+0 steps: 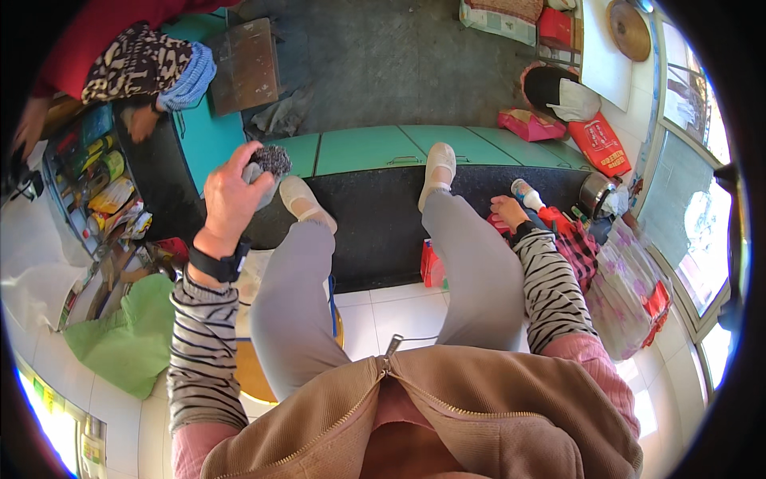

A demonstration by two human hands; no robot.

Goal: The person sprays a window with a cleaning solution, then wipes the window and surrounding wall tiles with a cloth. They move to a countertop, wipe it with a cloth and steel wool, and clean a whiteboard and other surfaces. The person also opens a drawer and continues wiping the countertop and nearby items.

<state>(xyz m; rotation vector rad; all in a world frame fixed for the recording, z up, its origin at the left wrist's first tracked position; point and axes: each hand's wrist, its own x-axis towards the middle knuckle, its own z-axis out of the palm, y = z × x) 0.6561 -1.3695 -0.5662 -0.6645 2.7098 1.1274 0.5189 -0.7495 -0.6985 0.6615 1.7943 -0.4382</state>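
Note:
My left hand [230, 191] is raised at the left, gripping a grey scouring pad [271, 160] that looks like wire mesh, with something pale grey under it. My right hand [508, 211] is low at the right, beside a bottle with a white top [526, 194] and over something red; whether it grips anything cannot be told. My feet in cream shoes [441, 158] rest on the black countertop [377, 221], above green cabinet doors [365, 151].
A person in patterned clothes with blue sleeve covers [188, 78] is at the upper left. Bottles and packets fill a rack [63, 203] at the left. A steel kettle [595, 194], a flowered plastic bag [628, 287] and windows [682, 209] are at the right.

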